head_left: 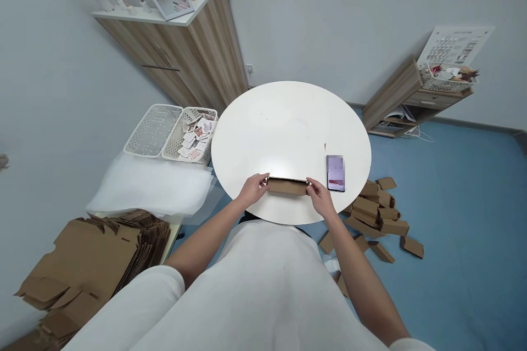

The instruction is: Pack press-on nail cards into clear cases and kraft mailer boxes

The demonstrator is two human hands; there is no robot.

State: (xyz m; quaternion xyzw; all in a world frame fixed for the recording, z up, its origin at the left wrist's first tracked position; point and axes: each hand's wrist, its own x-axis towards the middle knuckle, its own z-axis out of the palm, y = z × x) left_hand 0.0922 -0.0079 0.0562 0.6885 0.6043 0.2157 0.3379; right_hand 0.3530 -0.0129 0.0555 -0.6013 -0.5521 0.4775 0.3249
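A small brown cardboard box lies on the near edge of the round white table. My left hand grips its left end with fingers curled over the top. At the box's right end my right hand pinches the corner the same way. Both hands are closed on the box. A phone with a lit screen lies flat on the table just right of my right hand.
Folded brown boxes are heaped on the blue floor at right. At lower left sits a stack of flat cardboard blanks, with white sheets behind it. Two white baskets stand left of the table, one holding cards. Wooden cabinets line the walls.
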